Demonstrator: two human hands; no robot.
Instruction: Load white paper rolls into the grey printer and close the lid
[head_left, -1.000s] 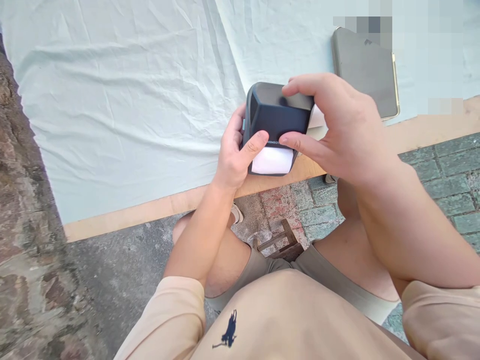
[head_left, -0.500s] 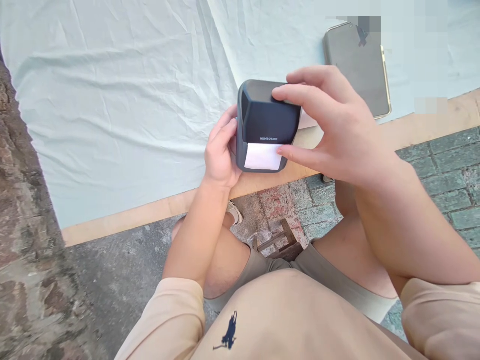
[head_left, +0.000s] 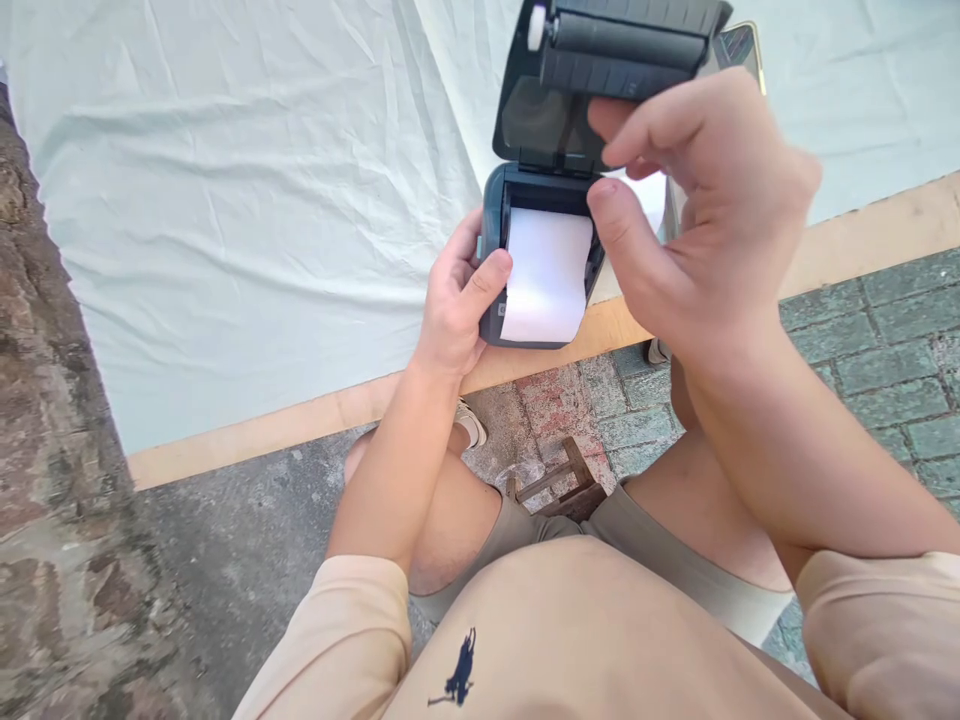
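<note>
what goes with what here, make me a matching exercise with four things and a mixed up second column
Things:
1. lid
2. white paper
3. left grip
4. wooden stool

Places and states:
A. between the person's legs
B. open
C. holding the dark device at its side
D. in the dark device's uncovered compartment

Right pairs: 1-B, 2-D, 3-C, 4-A

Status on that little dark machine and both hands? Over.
Left hand holding machine. Right hand by open lid, contact unclear. White paper exposed inside. Possibly in the way: left thumb at paper's edge.
</note>
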